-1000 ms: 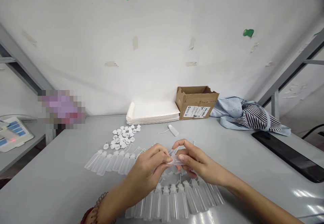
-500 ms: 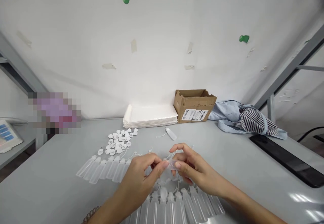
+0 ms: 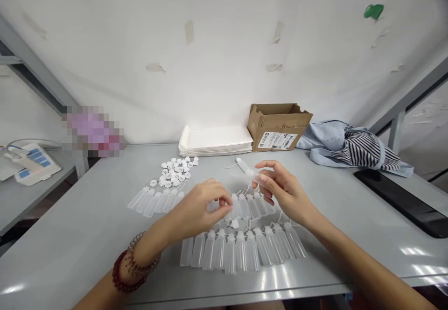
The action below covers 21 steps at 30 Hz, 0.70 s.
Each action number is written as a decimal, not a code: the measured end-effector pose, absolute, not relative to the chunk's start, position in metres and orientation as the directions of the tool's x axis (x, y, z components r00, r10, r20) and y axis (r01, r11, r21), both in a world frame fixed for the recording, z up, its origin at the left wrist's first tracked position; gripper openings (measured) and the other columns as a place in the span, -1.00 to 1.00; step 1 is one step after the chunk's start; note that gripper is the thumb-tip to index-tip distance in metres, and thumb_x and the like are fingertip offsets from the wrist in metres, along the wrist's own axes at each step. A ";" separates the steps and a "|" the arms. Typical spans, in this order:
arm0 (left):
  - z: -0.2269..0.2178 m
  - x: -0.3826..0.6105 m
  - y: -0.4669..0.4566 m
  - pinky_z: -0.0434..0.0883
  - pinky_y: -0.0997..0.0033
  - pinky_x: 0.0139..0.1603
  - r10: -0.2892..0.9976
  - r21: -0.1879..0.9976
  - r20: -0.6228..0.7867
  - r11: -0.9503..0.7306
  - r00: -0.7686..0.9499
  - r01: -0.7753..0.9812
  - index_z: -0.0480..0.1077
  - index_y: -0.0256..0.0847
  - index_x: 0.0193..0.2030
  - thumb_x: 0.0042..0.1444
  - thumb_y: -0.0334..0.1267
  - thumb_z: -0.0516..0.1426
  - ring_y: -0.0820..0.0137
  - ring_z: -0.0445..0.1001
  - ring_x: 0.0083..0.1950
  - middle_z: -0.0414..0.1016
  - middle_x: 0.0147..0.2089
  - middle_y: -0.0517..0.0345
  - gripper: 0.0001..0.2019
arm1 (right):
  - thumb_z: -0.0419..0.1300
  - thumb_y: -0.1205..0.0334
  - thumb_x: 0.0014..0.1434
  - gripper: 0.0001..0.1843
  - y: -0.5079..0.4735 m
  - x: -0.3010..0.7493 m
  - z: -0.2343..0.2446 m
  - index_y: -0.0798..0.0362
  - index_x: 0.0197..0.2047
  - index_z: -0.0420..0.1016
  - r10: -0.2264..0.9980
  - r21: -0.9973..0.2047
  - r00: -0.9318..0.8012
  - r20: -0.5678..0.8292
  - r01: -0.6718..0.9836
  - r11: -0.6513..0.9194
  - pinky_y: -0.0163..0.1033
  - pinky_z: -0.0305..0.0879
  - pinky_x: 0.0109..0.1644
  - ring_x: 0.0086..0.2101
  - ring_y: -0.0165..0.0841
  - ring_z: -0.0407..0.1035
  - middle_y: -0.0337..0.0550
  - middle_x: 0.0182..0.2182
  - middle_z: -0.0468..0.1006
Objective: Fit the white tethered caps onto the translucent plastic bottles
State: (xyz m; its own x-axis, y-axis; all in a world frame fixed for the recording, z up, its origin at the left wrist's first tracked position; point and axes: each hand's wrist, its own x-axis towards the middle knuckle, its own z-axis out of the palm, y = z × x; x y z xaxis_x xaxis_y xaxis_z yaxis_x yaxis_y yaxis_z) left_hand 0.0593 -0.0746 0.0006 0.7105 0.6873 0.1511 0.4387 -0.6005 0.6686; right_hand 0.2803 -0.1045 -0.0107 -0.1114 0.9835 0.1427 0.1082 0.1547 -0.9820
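My right hand (image 3: 280, 189) pinches a small translucent plastic bottle (image 3: 258, 178) between thumb and fingertips, above the table. Close by that bottle's far end lies a similar bottle (image 3: 244, 165) with a thin string. My left hand (image 3: 201, 207) hovers over the bottle rows, its fingers curled and the thumb apart, with nothing visible in its grasp. Under it, a back row of bottles (image 3: 154, 202) is partly hidden. Nearer me runs a front row of clear bottles (image 3: 241, 251) with strings at their necks. Loose white caps (image 3: 171, 175) form a pile at back left; one cap (image 3: 234, 224) sits between the rows.
White padded envelopes (image 3: 217, 144) are stacked against the wall beside an open cardboard box (image 3: 280, 128). Blue and striped cloth (image 3: 357, 149) and a long black object (image 3: 399, 202) lie at right. A white device with blue keys (image 3: 38, 163) stands on the left-hand table.
My hands have separated. The right hand has carried its bottle up toward the lying bottle, while the left has let go and drawn back left. The camera view has tilted down.
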 end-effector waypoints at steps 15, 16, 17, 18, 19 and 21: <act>0.006 0.077 -0.082 0.15 0.37 -0.41 0.205 -0.060 -0.012 -0.977 0.979 0.204 0.27 -0.24 -0.49 -0.07 -0.66 0.09 0.32 0.22 -0.30 0.28 -0.44 0.13 -0.77 | 0.06 0.01 0.25 -0.70 -0.105 0.284 -0.009 0.00 -0.04 0.21 0.987 -0.982 -0.092 0.130 0.123 0.141 -0.35 0.05 -0.55 -0.58 -0.50 0.05 -0.25 -0.44 0.42; 0.008 0.078 -0.082 0.15 0.37 -0.42 0.185 -0.072 -0.020 -0.980 0.982 0.183 0.26 -0.24 -0.51 -0.07 -0.66 0.09 0.33 0.22 -0.32 0.27 -0.45 0.13 -0.77 | 0.06 0.01 0.24 -0.69 -0.105 0.284 -0.009 0.00 -0.05 0.22 0.987 -0.982 -0.091 0.131 0.123 0.142 -0.34 0.06 -0.55 -0.58 -0.50 0.05 -0.25 -0.44 0.42; 0.009 0.080 -0.081 0.15 0.37 -0.42 0.168 -0.077 -0.027 -0.983 0.985 0.165 0.25 -0.24 -0.52 -0.06 -0.65 0.09 0.33 0.22 -0.33 0.27 -0.46 0.14 -0.77 | 0.06 0.00 0.24 -0.69 -0.104 0.284 -0.008 0.00 -0.05 0.22 0.987 -0.982 -0.091 0.133 0.123 0.144 -0.34 0.05 -0.55 -0.58 -0.50 0.05 -0.24 -0.44 0.42; 0.011 0.082 -0.080 0.16 0.37 -0.42 0.153 -0.078 -0.035 -0.986 0.988 0.150 0.25 -0.23 -0.53 -0.06 -0.65 0.09 0.34 0.22 -0.34 0.26 -0.47 0.14 -0.76 | 0.06 0.00 0.24 -0.69 -0.104 0.284 -0.008 0.00 -0.05 0.22 0.987 -0.982 -0.091 0.135 0.121 0.146 -0.34 0.05 -0.55 -0.58 -0.51 0.05 -0.24 -0.43 0.42; 0.012 0.084 -0.079 0.16 0.37 -0.42 0.141 -0.076 -0.038 -0.988 0.989 0.138 0.24 -0.23 -0.54 -0.05 -0.65 0.10 0.34 0.22 -0.34 0.26 -0.48 0.15 -0.76 | 0.07 0.00 0.24 -0.69 -0.104 0.284 -0.008 0.01 -0.06 0.22 0.986 -0.982 -0.090 0.137 0.119 0.147 -0.34 0.05 -0.55 -0.58 -0.51 0.04 -0.24 -0.43 0.42; 0.013 0.088 -0.078 0.18 0.37 -0.42 0.123 -0.072 -0.037 -0.990 0.992 0.120 0.23 -0.22 -0.56 -0.05 -0.64 0.10 0.34 0.24 -0.35 0.27 -0.50 0.15 -0.75 | 0.07 -0.01 0.23 -0.69 -0.103 0.284 -0.008 0.01 -0.06 0.22 0.986 -0.982 -0.095 0.139 0.111 0.149 -0.34 0.05 -0.56 -0.58 -0.51 0.05 -0.25 -0.44 0.42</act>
